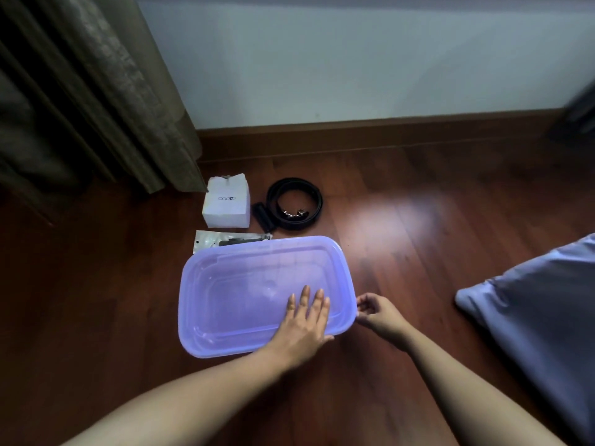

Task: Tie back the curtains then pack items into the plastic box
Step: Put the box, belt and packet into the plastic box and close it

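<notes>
A translucent purple plastic box [244,294] lies on the wooden floor with its lid on. My left hand [304,323] rests flat on the lid near its front right part, fingers spread. My right hand [375,312] pinches the lid's right edge. Behind the box lie a white paper bag [227,204], a coiled black belt [294,202], a small black item [262,215] and a clear packet [225,239] partly hidden by the box's far edge. The brown curtain [96,91] hangs at the left.
A blue-grey pillow [541,304] lies on the floor at the right. The white wall and wooden skirting board [370,133] run behind the items. A dark object [579,114] sits at the far right edge.
</notes>
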Available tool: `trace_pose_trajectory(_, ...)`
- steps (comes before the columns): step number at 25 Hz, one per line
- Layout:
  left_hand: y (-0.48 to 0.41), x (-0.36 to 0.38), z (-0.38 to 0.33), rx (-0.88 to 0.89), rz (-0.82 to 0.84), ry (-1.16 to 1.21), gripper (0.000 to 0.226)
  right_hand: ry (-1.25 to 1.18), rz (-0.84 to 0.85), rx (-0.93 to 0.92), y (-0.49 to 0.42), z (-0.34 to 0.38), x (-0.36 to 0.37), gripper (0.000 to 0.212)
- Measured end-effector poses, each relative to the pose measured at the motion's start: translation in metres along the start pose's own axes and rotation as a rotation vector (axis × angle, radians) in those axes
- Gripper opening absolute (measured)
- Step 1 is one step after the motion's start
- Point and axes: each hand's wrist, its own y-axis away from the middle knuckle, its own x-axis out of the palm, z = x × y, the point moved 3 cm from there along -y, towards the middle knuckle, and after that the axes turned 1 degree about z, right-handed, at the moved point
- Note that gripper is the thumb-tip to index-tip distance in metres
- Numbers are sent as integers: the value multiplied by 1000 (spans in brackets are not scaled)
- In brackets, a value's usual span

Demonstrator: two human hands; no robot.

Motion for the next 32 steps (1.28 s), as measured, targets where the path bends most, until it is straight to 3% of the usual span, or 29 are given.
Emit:
trace_pose_trajectory(7,5,17,3,88,-261,-175,50,8,14,24,-7,-7,3,16)
trace_pose_trajectory(11,-2,9,-3,14,-257,-62,50,-160,52,74,-3,-4,2,18)
trace_pose_trajectory(14,-7,8,-5,6,-201,6,69,-205,89,70,-2,-4,1,18)
trace_pose_trajectory(20,-35,1,-16,-49,-60,-49,86,-234,50,63,-4,-6,-1,17)
trace_pose_trajectory(25,-36,1,-20,-14,-74,-275,67,-178,6,59,-8,-11,-1,17)
trace_pose_trajectory(32,-33,2,-20,12,-127,-351,64,-97,-19,30,-8,-7,-2,19)
